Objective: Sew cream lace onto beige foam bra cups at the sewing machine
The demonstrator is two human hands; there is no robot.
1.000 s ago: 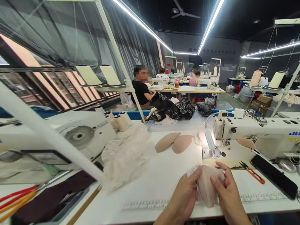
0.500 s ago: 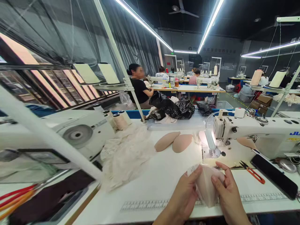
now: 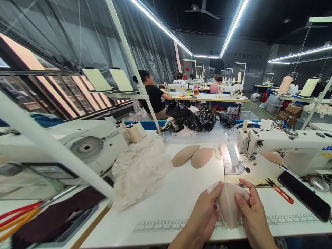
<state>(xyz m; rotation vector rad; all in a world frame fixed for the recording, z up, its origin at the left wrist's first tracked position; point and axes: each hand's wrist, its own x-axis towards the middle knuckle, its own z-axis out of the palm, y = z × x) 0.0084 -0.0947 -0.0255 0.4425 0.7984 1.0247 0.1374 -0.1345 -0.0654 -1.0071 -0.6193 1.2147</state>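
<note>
Near the table's front edge, a pale beige cup-shaped fabric piece with a seam down its middle hangs between both hands. My left hand pinches its left side, where some white lace shows, thumb on top. My right hand grips the right side, its thumb on the fabric and its index finger raised behind. Some fingers of both hands are hidden by the cloth. Two beige cup pads lie beyond the hands, left of the sewing machine, whose lamp lights the needle area.
A pile of cream lace lies on the left. To the right are orange-handled snips and a black phone. A ruler strip runs along the front edge. Black plastic bags sit behind; a person works beyond.
Both hands and the fabric stay almost in place. The seated person beyond has shifted posture, with an arm stretched farther toward the machine. The view has moved very slightly.
</note>
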